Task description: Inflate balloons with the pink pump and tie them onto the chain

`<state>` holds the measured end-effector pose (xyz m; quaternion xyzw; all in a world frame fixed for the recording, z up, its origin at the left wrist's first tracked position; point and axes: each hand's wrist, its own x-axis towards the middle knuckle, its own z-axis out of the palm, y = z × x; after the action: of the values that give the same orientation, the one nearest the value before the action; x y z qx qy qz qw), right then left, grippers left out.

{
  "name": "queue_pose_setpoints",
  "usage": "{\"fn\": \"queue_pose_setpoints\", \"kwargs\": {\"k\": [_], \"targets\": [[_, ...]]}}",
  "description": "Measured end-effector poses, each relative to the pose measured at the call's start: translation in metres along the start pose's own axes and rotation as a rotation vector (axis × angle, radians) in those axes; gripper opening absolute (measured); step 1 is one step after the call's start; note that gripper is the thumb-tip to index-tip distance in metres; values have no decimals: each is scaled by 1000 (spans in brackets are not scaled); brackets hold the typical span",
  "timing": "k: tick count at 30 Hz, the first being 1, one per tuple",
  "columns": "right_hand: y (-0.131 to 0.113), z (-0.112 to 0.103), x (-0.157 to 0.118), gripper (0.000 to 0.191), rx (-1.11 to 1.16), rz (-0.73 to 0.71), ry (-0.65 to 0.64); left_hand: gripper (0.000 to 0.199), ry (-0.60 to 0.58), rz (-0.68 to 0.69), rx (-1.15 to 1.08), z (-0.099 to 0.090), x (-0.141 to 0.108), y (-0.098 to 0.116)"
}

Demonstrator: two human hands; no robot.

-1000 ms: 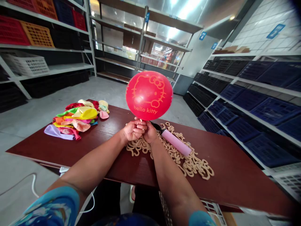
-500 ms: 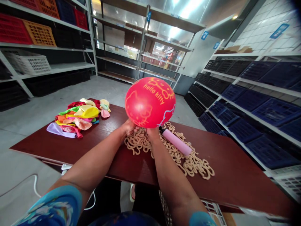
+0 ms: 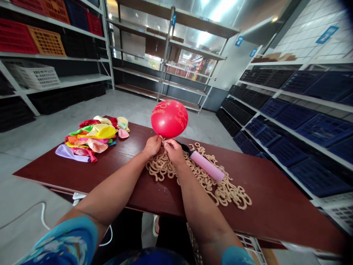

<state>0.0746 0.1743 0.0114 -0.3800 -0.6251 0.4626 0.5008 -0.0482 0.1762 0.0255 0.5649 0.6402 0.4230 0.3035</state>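
A red balloon [image 3: 169,118] with yellow print stands inflated above my hands. My left hand [image 3: 153,146] is closed in a pinch at the balloon's neck. Beside it, my right hand [image 3: 174,150] pinches at the same spot, its thumb and forefinger together. The fingers mostly hide the neck. Under and around both hands lies a tangled heap of beige rope-like cord [image 3: 160,167]. A pump with a pink barrel [image 3: 207,166] and a black end rests on the cord, right of my right hand.
Several uninflated balloons [image 3: 93,136] in mixed colours are piled on the left of the dark red table [image 3: 129,151]. Shelving with red and orange crates [image 3: 46,39] stands at left, blue crates [image 3: 317,132] at right. A white cable [image 3: 42,217] hangs low at left.
The balloon looks smaller and sits slightly further left, its print turned. Both hands have come into view below it, fingers drawn together at its neck. The pump and cord stay put.
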Motion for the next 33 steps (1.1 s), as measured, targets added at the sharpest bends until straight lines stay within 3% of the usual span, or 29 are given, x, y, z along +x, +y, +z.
{"fn": "queue_pose_setpoints", "kwargs": {"k": [5,10,17,24,30,33], "targets": [[5,-5,3,20,-25,-58,30,27,-3,110,216,7,-4,1],[5,-4,5,28,173,138,94,23,-24,182,197,10,-10,2],[-1,-8,5,34,233,330,39,23,-56,198,196,9,-12,3],[9,-7,8,22,63,245,145,24,-64,195,112,11,-12,3],[13,-10,8,16,-290,2,320,31,-193,157,-169,13,-13,1],[6,-9,5,16,-233,-4,266,27,-204,76,-289,14,-11,-1]]}}
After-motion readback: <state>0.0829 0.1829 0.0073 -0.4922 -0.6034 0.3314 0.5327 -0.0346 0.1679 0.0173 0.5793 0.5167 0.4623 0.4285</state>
